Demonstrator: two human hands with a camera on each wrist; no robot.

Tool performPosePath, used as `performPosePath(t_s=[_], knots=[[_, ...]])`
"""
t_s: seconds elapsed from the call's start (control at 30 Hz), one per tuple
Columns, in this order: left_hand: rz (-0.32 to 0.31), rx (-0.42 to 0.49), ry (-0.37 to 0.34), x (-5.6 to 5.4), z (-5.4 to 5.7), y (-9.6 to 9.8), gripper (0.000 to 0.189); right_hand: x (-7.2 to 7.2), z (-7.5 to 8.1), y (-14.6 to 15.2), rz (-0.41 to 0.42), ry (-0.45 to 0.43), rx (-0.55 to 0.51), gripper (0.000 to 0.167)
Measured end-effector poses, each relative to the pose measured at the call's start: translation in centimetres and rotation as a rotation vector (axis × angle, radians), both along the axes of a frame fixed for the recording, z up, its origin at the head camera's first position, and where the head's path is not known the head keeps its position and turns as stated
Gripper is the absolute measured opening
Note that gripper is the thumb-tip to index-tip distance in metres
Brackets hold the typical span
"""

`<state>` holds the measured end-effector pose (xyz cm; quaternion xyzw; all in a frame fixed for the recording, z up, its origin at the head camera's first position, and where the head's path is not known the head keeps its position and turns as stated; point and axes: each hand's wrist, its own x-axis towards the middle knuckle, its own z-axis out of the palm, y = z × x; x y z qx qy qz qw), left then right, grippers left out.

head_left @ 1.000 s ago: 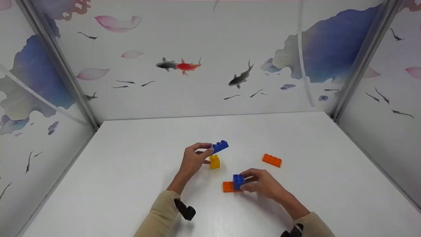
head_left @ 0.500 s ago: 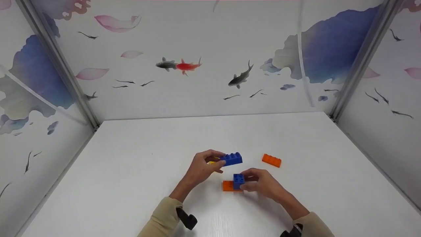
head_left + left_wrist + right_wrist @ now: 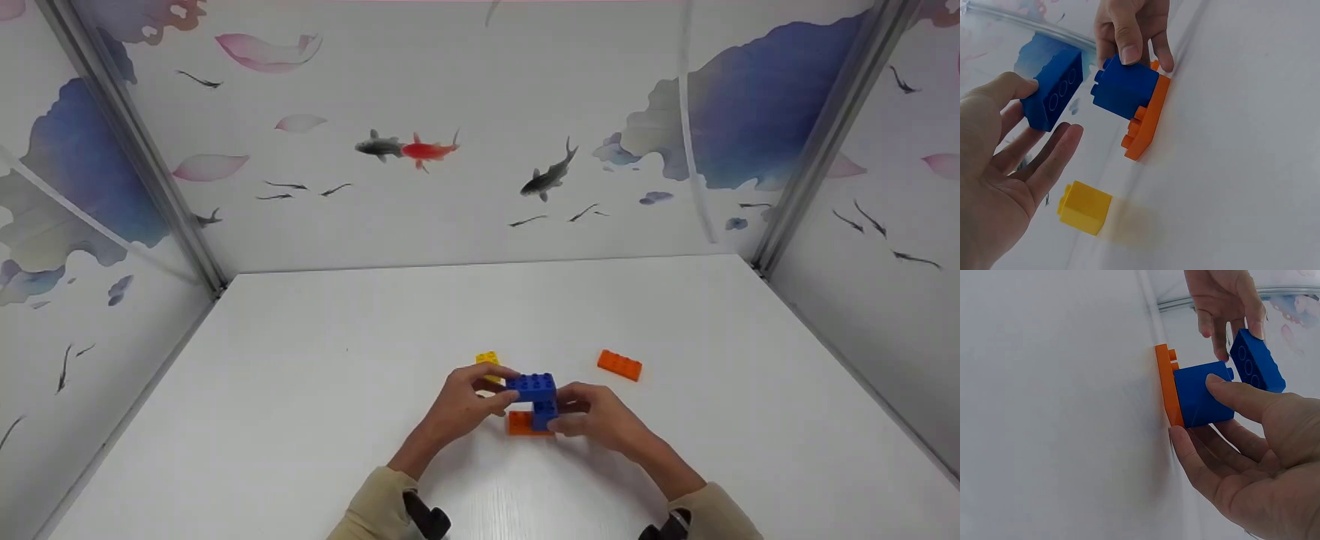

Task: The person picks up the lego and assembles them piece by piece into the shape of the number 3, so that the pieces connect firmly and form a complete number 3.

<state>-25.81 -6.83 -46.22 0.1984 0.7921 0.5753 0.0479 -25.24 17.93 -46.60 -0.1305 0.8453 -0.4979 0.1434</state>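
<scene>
Pinched between the thumb and fingers of my left hand [image 3: 466, 401] is a long blue brick [image 3: 531, 386], its studs facing up. In the left wrist view, a gap separates that long brick [image 3: 1055, 84] from the square blue brick [image 3: 1126, 85]. My right hand [image 3: 604, 418] grips the square blue brick [image 3: 544, 416], which sits on the right end of a flat orange brick [image 3: 520, 423] lying on the table. Bare orange studs show left of it. Behind my left hand stands a yellow brick [image 3: 487, 357], partly hidden in the head view.
A second flat orange brick [image 3: 619, 365] lies alone on the white table [image 3: 300, 420], farther back on the right. Printed wall panels [image 3: 480, 225] enclose the table at the back and both sides.
My left hand has brought the long blue brick rightward and toward me, from beside the yellow brick to above the square blue one. My right hand has stayed in place.
</scene>
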Motion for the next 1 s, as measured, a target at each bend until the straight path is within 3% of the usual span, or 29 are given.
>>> performPosePath(t_s=[0.33, 0.7, 1.0], knots=[[-0.058, 0.034, -0.045, 0.2, -0.9, 0.0, 0.028, 0.1, 0.3, 0.0, 0.004, 0.019, 0.019, 0.044], [-0.057, 0.007, -0.042, 0.5, -1.0, 0.3, 0.041, 0.0, 0.1, 0.0, -0.01, 0.022, 0.036, 0.045], [-0.022, 0.03, -0.083, 0.3, -1.4, 0.8, 0.048, 0.3, 0.1, 0.1, 0.003, 0.023, -0.011, 0.045]])
